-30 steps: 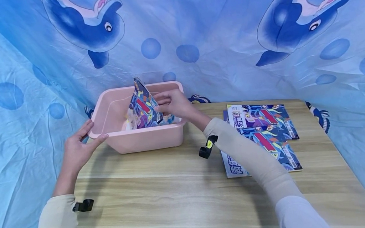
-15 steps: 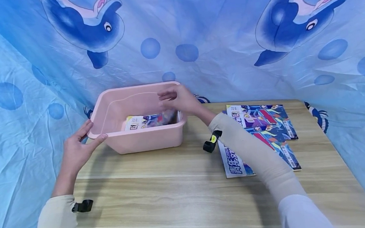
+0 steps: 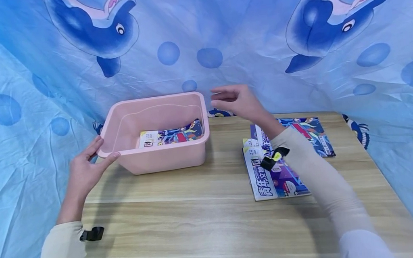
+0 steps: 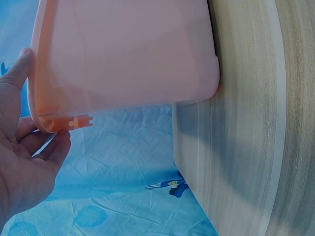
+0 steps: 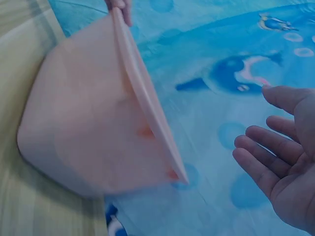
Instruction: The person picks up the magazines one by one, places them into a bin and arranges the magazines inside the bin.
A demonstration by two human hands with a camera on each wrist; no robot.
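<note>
Nearest the viewer, along the front of the wooden worktop (image 3: 199,226), a broad stretch of bare wood runs between the two cream sleeves, with open room from the front edge back to the things standing farther in. On the left, the left hand (image 3: 86,171) rests at the near left corner of the pink tub (image 3: 158,159), thumb lying on the rim and fingers straight along the outside wall; the left wrist view shows the same hold, thumb on top of the lip and fingers under it, loose rather than clenched. That corner of the tub sits close to the worktop's left edge, where the blue cloth (image 3: 19,160) falls away. Right of centre, a fanned stack of magazines (image 3: 274,182) lies flat on the wood, its near corner pointing toward the front, partly covered by the right forearm; a clear strip of wood separates the stack from the tub's right wall. Inside the tub, one magazine (image 3: 170,136) lies on the bottom, leaning slightly up against the right wall. Farther back, the right hand (image 3: 238,102) hangs in the air just past the tub's right rear corner, above the back edge of the worktop, palm open and fingers spread and relaxed, touching nothing; the right wrist view shows its bare palm well apart from the tub's rim. Behind everything the dolphin-printed curtain (image 3: 221,34) closes off the back and both sides.
</note>
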